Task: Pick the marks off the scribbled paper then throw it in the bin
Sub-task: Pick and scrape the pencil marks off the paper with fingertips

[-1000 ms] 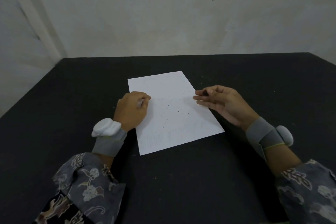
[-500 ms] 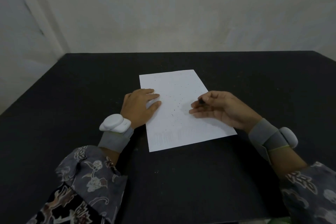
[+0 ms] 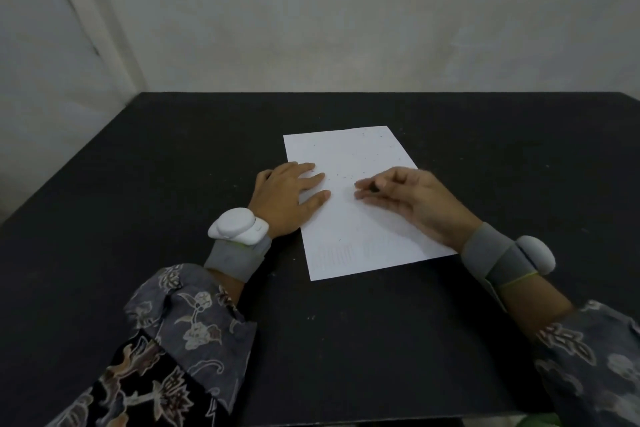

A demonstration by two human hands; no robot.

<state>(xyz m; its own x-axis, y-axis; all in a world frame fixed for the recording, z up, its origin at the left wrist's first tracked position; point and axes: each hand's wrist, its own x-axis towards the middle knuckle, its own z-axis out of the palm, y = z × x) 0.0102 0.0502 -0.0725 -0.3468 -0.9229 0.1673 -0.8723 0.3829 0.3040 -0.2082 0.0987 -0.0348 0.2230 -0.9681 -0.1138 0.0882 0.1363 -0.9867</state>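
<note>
A white sheet of paper [image 3: 349, 218] lies flat on the black table [image 3: 173, 184], speckled with several small dark marks and faint scribbled lines near its front edge. My left hand [image 3: 287, 198] rests on the paper's left edge with its fingers straight. My right hand [image 3: 405, 198] hovers over the paper's right half, its thumb and forefinger pinching a small dark bit [image 3: 374, 188]. No bin is in view.
Pale walls stand behind and to the left of the table. A few tiny specks lie on the table near the front. Both wrists wear grey bands with white devices.
My left hand went from curled to flat on the paper's left edge. My right hand moved inward over the paper, still pinching the dark bit.
</note>
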